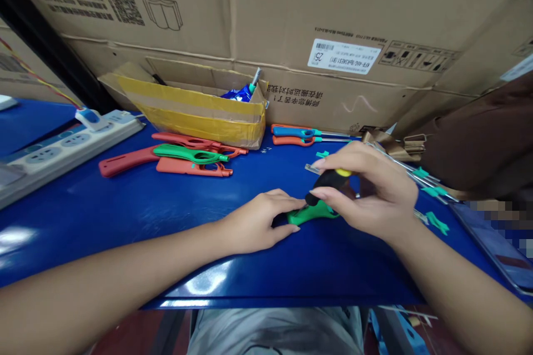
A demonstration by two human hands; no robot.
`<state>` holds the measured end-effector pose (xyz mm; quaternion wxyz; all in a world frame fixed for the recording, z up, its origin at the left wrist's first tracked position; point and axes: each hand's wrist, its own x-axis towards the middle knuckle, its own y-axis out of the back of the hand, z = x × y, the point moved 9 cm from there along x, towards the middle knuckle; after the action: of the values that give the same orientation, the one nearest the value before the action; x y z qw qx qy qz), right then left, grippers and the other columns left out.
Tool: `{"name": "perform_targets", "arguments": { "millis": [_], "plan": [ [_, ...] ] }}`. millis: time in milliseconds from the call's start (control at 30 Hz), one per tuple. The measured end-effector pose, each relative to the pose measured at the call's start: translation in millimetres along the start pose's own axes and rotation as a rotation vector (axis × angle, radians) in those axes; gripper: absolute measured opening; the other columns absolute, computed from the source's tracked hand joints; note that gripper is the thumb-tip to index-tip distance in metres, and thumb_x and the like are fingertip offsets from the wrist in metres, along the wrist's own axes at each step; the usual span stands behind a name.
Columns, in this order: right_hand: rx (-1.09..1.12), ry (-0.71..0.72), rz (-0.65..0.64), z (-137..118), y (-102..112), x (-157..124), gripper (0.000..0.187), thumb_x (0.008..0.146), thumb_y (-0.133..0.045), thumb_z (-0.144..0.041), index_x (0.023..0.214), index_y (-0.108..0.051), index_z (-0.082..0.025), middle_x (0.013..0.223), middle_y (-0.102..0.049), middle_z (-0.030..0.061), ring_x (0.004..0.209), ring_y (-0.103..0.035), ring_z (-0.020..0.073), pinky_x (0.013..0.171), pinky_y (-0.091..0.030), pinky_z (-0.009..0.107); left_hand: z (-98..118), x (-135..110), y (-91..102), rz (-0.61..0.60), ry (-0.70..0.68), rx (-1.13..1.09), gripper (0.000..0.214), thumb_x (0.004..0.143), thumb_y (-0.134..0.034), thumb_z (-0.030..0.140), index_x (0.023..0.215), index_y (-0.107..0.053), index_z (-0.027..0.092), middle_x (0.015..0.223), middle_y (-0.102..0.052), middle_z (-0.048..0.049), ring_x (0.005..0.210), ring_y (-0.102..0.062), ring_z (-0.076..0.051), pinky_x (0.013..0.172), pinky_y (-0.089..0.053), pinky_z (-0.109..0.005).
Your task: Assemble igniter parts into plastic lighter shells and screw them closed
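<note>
Right-hand grip [381, 194] wraps a black-and-yellow tool handle [328, 184] above a curved green plastic casing [311, 213], which the left-hand grip [263, 219] pinches on the glossy blue worktop [187, 199]. Behind, a yellow-taped cardboard box [200, 113] holds a blue packet [239, 94]; a large brown carton [266, 22] bears upside-down "AUX".

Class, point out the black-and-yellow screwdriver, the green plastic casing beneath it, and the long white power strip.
Black-and-yellow screwdriver [330, 182]: head view, on the black handle.
Green plastic casing [308, 214]: head view, on its upper surface.
Long white power strip [61, 148]: head view, top face between sockets.
</note>
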<state>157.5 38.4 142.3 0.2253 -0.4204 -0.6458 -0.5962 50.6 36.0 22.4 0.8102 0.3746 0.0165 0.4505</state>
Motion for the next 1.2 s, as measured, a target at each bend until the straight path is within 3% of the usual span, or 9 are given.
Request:
{"name": "perform_targets", "arguments": {
  "millis": [100,200,367,533,700,867,1000,1067,1200],
  "plan": [
    [-0.156,0.106,-0.045,-8.2,-2.9,0.7,0.026,0.093,-0.068,-0.026,0.118,-0.066,-0.017,0.097,-0.074,0.0094,0.085,-0.070,0.0205,0.070,-0.057,0.030,0.0,-0.1,0.5,0.007,0.007,0.003,0.032,0.089,-0.070,0.016,0.121,-0.070,0.018,0.121,-0.073,-0.0096,0.113,-0.064,-0.024,0.102,-0.051,-0.040],
    [0.073,-0.050,-0.191,4.8,-14.3,1.0,0.036,0.102,-0.046,-0.020,0.136,-0.057,-0.019,0.118,-0.071,0.0116,0.103,-0.069,0.0212,0.080,-0.058,0.034,2.0,0.0,1.2,0.015,0.004,0.013,0.041,0.089,-0.068,0.015,0.130,-0.065,0.018,0.119,-0.073,-0.0097,0.111,-0.065,-0.023,0.100,-0.051,-0.038],
    [-0.035,0.048,-0.061,-1.2,-1.8,1.1,0.030,0.090,-0.074,-0.031,0.117,-0.068,-0.021,0.090,-0.073,0.0059,0.080,-0.068,0.0190,0.071,-0.057,0.030,3.4,0.3,0.4,0.009,0.016,0.029,0.035,0.089,-0.067,0.014,0.124,-0.068,0.019,0.112,-0.074,-0.0071,0.103,-0.065,-0.022,0.096,-0.052,-0.036],
    [0.109,-0.055,-0.206,5.2,-13.2,-2.6,0.036,0.102,-0.049,-0.022,0.137,-0.057,-0.018,0.116,-0.071,0.0115,0.105,-0.069,0.0215,0.084,-0.058,0.034,0.8,-0.8,0.2,0.019,0.033,0.022,0.040,0.090,-0.067,0.014,0.129,-0.065,0.018,0.113,-0.073,-0.0080,0.107,-0.063,-0.022,0.095,-0.052,-0.035],
    [-0.032,-0.023,-0.063,3.1,0.8,1.8,0.026,0.090,-0.074,-0.032,0.112,-0.070,-0.020,0.092,-0.074,0.0067,0.080,-0.070,0.0191,0.068,-0.057,0.029,0.5,-0.2,-1.0,-0.001,0.048,0.031,0.031,0.090,-0.067,0.015,0.120,-0.070,0.018,0.115,-0.073,-0.0071,0.104,-0.063,-0.022,0.095,-0.052,-0.036],
    [0.129,-0.051,-0.244,2.8,-8.2,3.2,0.030,0.103,-0.050,-0.023,0.129,-0.065,-0.020,0.119,-0.072,0.0105,0.101,-0.070,0.0193,0.086,-0.057,0.033,-0.2,-0.7,-0.1,0.019,0.050,0.004,0.037,0.089,-0.068,0.014,0.127,-0.067,0.018,0.110,-0.073,-0.0068,0.103,-0.063,-0.021,0.094,-0.052,-0.034],
    [-0.030,-0.034,-0.113,0.7,2.3,3.3,0.023,0.092,-0.071,-0.032,0.112,-0.073,-0.020,0.089,-0.074,0.0050,0.073,-0.067,0.0149,0.067,-0.055,0.026,-1.0,-1.0,-1.6,0.012,0.055,0.016,0.030,0.089,-0.068,0.014,0.119,-0.070,0.019,0.111,-0.073,-0.0062,0.104,-0.062,-0.021,0.096,-0.051,-0.035],
    [-0.121,-0.013,-0.116,-1.0,1.1,2.5,0.028,0.094,-0.068,-0.030,0.120,-0.071,-0.019,0.100,-0.074,0.0088,0.083,-0.069,0.0173,0.068,-0.055,0.026,-1.2,-0.9,-1.7,0.014,0.056,0.028,0.034,0.089,-0.068,0.015,0.123,-0.069,0.018,0.111,-0.073,-0.0068,0.104,-0.062,-0.022,0.096,-0.051,-0.035],
    [0.102,-0.084,-0.249,3.8,-11.3,1.4,0.033,0.102,-0.053,-0.024,0.134,-0.063,-0.021,0.118,-0.072,0.0100,0.099,-0.069,0.0193,0.074,-0.057,0.029,-0.8,-0.6,-1.5,0.019,0.052,0.016,0.042,0.089,-0.068,0.014,0.131,-0.065,0.017,0.109,-0.073,-0.0071,0.102,-0.062,-0.021,0.094,-0.051,-0.033]
  ]
}}
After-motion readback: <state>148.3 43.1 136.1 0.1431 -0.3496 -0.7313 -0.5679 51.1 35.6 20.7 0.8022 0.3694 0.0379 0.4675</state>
